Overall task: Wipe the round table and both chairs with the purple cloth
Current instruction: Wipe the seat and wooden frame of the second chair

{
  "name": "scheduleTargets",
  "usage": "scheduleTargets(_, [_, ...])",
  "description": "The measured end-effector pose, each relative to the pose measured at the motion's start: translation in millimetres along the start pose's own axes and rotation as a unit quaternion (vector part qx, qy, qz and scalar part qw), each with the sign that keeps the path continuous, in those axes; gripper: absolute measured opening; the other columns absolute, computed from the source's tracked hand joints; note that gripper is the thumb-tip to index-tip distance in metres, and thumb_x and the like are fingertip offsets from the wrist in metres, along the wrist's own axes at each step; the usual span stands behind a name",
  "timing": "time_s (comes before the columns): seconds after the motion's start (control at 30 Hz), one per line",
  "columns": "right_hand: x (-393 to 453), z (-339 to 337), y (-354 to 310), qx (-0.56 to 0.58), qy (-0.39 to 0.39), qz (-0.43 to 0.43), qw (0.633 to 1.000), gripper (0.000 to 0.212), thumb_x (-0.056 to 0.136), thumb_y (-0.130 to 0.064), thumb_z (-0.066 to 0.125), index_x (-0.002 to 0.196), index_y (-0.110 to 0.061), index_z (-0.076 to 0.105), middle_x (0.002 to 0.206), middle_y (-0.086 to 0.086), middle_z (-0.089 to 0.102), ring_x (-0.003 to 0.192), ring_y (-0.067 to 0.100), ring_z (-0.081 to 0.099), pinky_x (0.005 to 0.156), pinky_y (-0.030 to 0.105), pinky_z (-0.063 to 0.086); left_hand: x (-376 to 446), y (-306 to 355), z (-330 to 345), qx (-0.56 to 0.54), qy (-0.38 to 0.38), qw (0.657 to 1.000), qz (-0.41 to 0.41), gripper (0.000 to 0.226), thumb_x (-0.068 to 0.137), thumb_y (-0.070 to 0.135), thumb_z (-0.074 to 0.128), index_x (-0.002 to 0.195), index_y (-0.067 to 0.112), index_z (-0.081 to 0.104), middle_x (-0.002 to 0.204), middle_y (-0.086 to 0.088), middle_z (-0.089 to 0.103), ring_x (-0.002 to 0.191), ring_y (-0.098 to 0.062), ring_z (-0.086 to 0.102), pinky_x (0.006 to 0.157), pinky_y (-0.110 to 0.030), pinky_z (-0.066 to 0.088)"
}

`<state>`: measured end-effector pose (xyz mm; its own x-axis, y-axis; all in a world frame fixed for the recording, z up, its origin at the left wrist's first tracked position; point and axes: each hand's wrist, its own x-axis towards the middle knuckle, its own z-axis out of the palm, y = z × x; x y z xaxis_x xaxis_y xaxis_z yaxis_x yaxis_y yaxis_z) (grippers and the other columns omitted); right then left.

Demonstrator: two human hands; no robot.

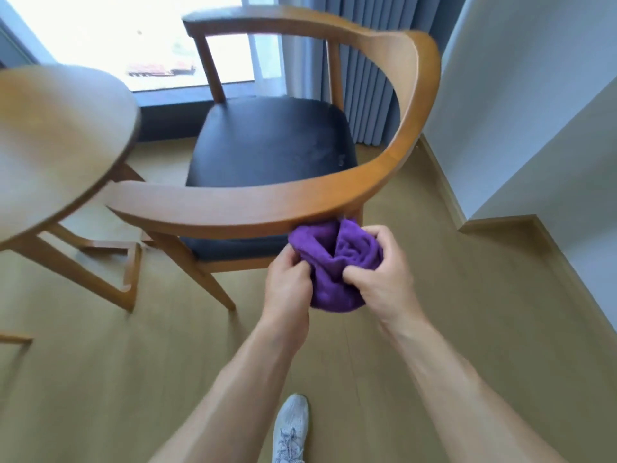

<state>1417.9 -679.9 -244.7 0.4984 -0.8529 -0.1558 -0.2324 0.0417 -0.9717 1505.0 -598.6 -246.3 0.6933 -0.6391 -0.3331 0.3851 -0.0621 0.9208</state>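
Below chair, purple cloth bunched between left hand and right hand.

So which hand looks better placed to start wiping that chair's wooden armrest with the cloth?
Probably the right hand. Both hands grip the bunched purple cloth, but the right holds the upper part, just under the chair's curved wooden rail. The left hand pinches the cloth's lower left edge.
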Motion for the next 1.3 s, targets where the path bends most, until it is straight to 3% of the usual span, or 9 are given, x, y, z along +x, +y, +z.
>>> scheduleTargets(0.2, [-25.6, 28.5, -76.8, 0.009, -0.038, -0.042, 0.998, 0.049, 0.059, -0.031, 0.081, 0.099, -0.026, 0.054, 0.093, -0.005, 0.068, 0.085, 0.014, 0.067, 0.073, 0.031, 0.055, -32.5, 95.3, -42.0, 0.107, 0.148, 0.968, 0.170, 0.036, 0.090, 0.001, 0.049, 0.106, 0.020, 0.075, 0.098, 0.003, 0.076, 0.096, -0.014, 0.070, 0.091, -0.037, 0.055])
scheduleTargets(0.37, [-15.7, 92.3, -110.0, -0.032, -0.009, 0.010, 0.999, 0.054, 0.073, -0.041, 0.081, 0.112, -0.021, 0.050, 0.109, -0.006, 0.062, 0.104, 0.015, 0.060, 0.090, 0.033, 0.051, 20.0, 153.5, -95.7, 0.497, 0.236, 0.793, 0.260, 0.022, 0.089, 0.022, 0.043, 0.093, 0.018, 0.064, 0.107, -0.002, 0.061, 0.101, -0.027, 0.054, 0.092, -0.046, 0.045])
scheduleTargets(0.47, [-14.2, 125.0, -106.2, -0.166, -0.050, 0.037, 0.984, 0.060, 0.081, -0.042, 0.073, 0.129, -0.022, 0.042, 0.124, 0.002, 0.049, 0.113, 0.023, 0.053, 0.094, 0.034, 0.047, 61.5, 146.7, -125.9, 0.697, 0.101, 0.691, 0.165, 0.033, 0.102, 0.034, 0.037, 0.120, 0.026, 0.064, 0.139, 0.001, 0.053, 0.129, -0.028, 0.043, 0.109, -0.050, 0.031])
scheduleTargets(0.63, [-12.3, 154.2, -101.1, -0.450, 0.061, -0.044, 0.890, 0.051, 0.077, -0.059, 0.065, 0.112, -0.026, 0.050, 0.118, 0.002, 0.051, 0.110, 0.027, 0.047, 0.090, 0.041, 0.038, 100.4, 138.1, -153.3, 0.734, -0.087, 0.656, 0.155, 0.042, 0.105, 0.043, 0.019, 0.109, 0.028, 0.058, 0.115, -0.001, 0.060, 0.114, -0.027, 0.053, 0.100, -0.046, 0.042])
scheduleTargets(0.7, [-14.7, 161.8, -100.7, -0.459, 0.099, -0.069, 0.880, 0.046, 0.074, -0.064, 0.067, 0.097, -0.026, 0.053, 0.110, -0.001, 0.050, 0.106, 0.024, 0.045, 0.085, 0.038, 0.036, 108.5, 142.9, -162.1, 0.678, -0.112, 0.705, 0.175, 0.038, 0.106, 0.043, 0.025, 0.105, 0.024, 0.058, 0.104, -0.002, 0.059, 0.100, -0.028, 0.057, 0.089, -0.047, 0.049])
scheduleTargets(0.87, [-45.2, 191.5, -100.9, -0.257, 0.177, -0.040, 0.949, 0.044, 0.075, -0.043, 0.076, 0.066, -0.022, 0.039, 0.065, -0.010, 0.046, 0.066, 0.004, 0.049, 0.056, 0.016, 0.034, 119.1, 172.3, -183.6, 0.511, -0.158, 0.801, 0.269, 0.024, 0.106, 0.028, 0.042, 0.097, 0.012, 0.058, 0.095, -0.006, 0.061, 0.088, -0.024, 0.056, 0.083, -0.042, 0.047])
scheduleTargets(0.97, [-57.7, 205.3, -110.2, -0.008, 0.197, 0.073, 0.978, 0.035, 0.070, -0.043, 0.077, 0.080, -0.019, 0.054, 0.081, -0.003, 0.065, 0.080, 0.011, 0.063, 0.074, 0.028, 0.052, 128.7, 211.0, -192.2, 0.452, -0.162, 0.810, 0.336, 0.017, 0.102, 0.030, 0.049, 0.095, 0.018, 0.059, 0.093, 0.001, 0.062, 0.087, -0.017, 0.056, 0.080, -0.033, 0.044])
scheduleTargets(1.1, [-56.5, 218.0, -103.7, 0.152, 0.180, 0.187, 0.954, 0.030, 0.081, -0.040, 0.071, 0.095, -0.013, 0.070, 0.106, 0.010, 0.073, 0.103, 0.028, 0.069, 0.096, 0.048, 0.054, 146.4, 240.4, -186.9, 0.498, -0.163, 0.763, 0.378, 0.025, 0.095, 0.051, 0.049, 0.100, 0.030, 0.060, 0.097, 0.009, 0.060, 0.091, -0.012, 0.055, 0.083, -0.037, 0.046])
scheduleTargets(1.3, [-33.7, 240.6, -80.9, 0.152, 0.219, 0.317, 0.910, 0.036, 0.094, -0.029, 0.060, 0.124, -0.012, 0.053, 0.123, 0.008, 0.063, 0.108, 0.026, 0.062, 0.101, 0.047, 0.049, 162.9, 179.2, -185.9, 0.724, -0.318, 0.597, 0.136, 0.048, 0.100, 0.061, 0.030, 0.124, 0.031, 0.058, 0.129, -0.006, 0.058, 0.125, -0.030, 0.051, 0.102, -0.049, 0.038])
